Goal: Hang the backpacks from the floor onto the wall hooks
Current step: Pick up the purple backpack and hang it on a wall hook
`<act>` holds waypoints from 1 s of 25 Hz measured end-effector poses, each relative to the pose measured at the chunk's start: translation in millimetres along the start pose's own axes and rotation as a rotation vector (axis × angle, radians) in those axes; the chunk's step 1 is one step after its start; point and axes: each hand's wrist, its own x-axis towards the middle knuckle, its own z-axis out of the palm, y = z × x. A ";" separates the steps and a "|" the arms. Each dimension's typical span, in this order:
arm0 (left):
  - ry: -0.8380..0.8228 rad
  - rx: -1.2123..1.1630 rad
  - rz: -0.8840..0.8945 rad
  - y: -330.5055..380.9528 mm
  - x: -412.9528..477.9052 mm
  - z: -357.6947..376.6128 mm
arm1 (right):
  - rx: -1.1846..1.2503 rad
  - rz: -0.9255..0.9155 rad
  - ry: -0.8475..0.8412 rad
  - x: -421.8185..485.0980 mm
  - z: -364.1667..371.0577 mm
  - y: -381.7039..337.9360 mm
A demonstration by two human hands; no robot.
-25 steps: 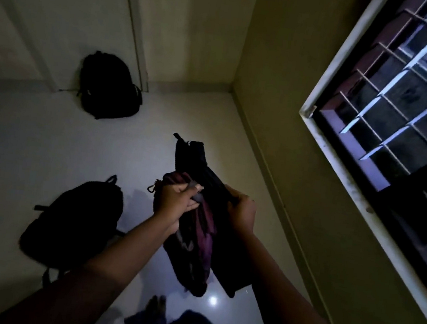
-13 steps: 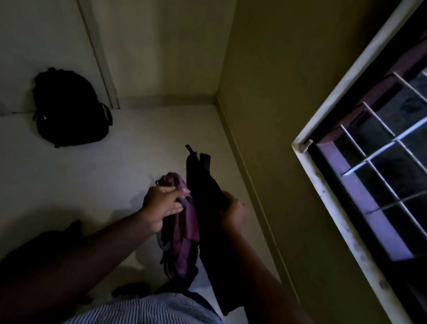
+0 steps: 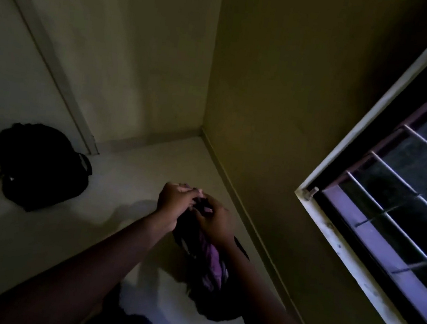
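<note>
Gripping the purple bag at its top, we have our left hand and right hand close together, almost touching. Both sets of fingers curl round a dark strap there, mostly hidden between them; the left fingers lie just above the right. The bag hangs below our wrists, near the wall with the window. A black bag lies on the floor, well apart.

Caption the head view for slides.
Left hand and right hand grip the top of a purple-black backpack; a black backpack sits on the floor.
</note>
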 end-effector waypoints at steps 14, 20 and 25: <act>-0.124 0.451 0.542 158.2 175.4 -189.1 | -0.015 -0.144 0.261 215.9 71.2 -177.2; -0.043 0.324 0.635 231.8 250.8 -235.7 | 0.089 -0.238 0.276 318.2 68.1 -235.1; -0.091 0.227 0.800 337.2 317.8 -251.9 | 0.407 -0.264 0.300 416.8 38.8 -308.7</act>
